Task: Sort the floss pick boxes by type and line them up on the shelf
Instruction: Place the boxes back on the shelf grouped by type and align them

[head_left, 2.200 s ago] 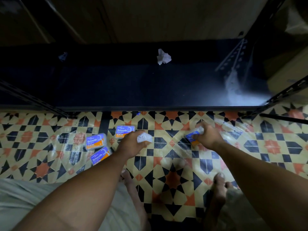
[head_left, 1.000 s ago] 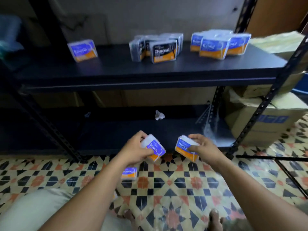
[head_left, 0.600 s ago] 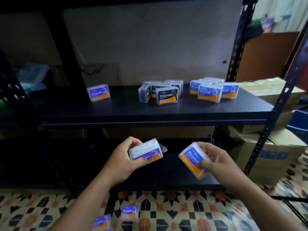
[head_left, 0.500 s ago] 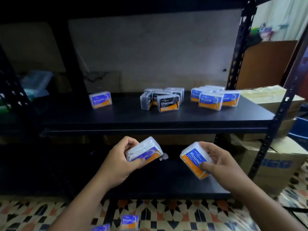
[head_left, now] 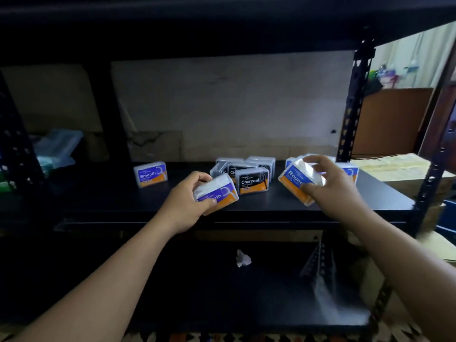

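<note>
Both boxes have risen to shelf (head_left: 271,206) height, left hand (head_left: 183,206) clamped on the Smooth box (head_left: 218,192), right hand (head_left: 328,183) pinching the Round box (head_left: 297,180), ready for sorting.

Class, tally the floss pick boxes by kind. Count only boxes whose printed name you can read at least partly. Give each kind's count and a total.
Smooth: 2 (standing Smooth box; held Smooth box)
Charcoal: 2 (front Charcoal box; rear Charcoal box)
Round: 1 (held Round box)
Total: 5
Further boxes behind show no readable name.
</note>
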The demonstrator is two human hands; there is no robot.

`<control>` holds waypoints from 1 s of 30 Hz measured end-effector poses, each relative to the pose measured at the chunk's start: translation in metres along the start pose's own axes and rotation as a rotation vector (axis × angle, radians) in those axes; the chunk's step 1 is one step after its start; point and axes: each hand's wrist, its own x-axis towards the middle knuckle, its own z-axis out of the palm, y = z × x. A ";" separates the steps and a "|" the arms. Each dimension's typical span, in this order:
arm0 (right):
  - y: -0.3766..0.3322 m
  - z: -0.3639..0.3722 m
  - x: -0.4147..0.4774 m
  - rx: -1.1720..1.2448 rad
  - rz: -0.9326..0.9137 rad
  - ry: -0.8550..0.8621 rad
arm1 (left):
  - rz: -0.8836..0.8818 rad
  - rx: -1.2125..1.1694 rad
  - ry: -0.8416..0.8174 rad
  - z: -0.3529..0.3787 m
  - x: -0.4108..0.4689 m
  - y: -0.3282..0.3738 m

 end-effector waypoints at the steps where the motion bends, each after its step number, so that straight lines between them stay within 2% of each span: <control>1: 0.004 0.002 0.006 -0.040 0.016 -0.004 | -0.008 0.020 -0.021 0.004 0.008 -0.003; 5: 0.033 0.012 0.022 -0.220 0.029 -0.082 | -0.022 0.053 -0.079 0.020 0.031 -0.011; 12: 0.055 0.020 0.048 -0.326 0.012 -0.077 | -0.046 0.080 -0.113 0.033 0.059 -0.021; 20: 0.064 0.034 0.061 -0.591 0.014 0.051 | -0.069 0.077 -0.071 0.043 0.065 -0.032; 30: 0.068 0.041 0.054 -0.652 0.035 0.103 | -0.073 0.105 -0.032 0.045 0.063 -0.037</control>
